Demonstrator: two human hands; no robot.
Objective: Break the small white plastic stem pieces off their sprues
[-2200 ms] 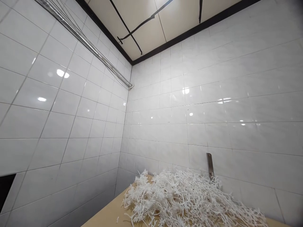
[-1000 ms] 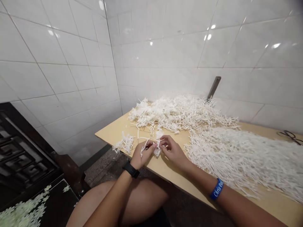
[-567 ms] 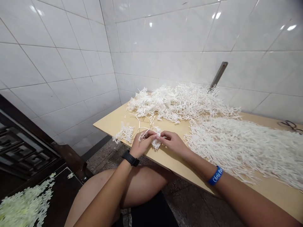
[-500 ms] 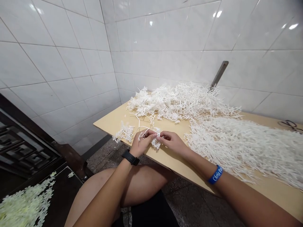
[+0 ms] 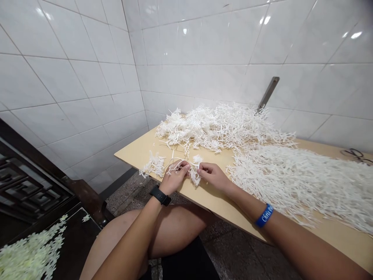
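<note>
Over the table's near edge, my left hand [image 5: 175,178] is closed, thumb against fingers, on a white branching plastic sprig [image 5: 195,177]. Its thin stalk curves back over that hand. My right hand [image 5: 213,177] pinches the sprig's right side; the fingertips are partly hidden by the frilly tips. A small clump of similar white sprigs [image 5: 154,165] lies left of my left hand. Behind both hands spreads a heaped pile of tangled white sprigs [image 5: 215,124]. To the right, a broad layer of white stalks [image 5: 291,182] covers much of the tabletop.
The pale wooden table [image 5: 136,149] stands against a tiled wall [image 5: 204,50]. A metal bar [image 5: 268,93] leans upright behind the pile. A dark cord [image 5: 355,153] lies at the far right. Pale green plastic florets [image 5: 32,252] sit on a dark wooden chair [image 5: 78,237] at lower left.
My hands have moved slightly apart at the fingertips. The sprig between them has turned, and more of its frilly top now shows above my fingers.
</note>
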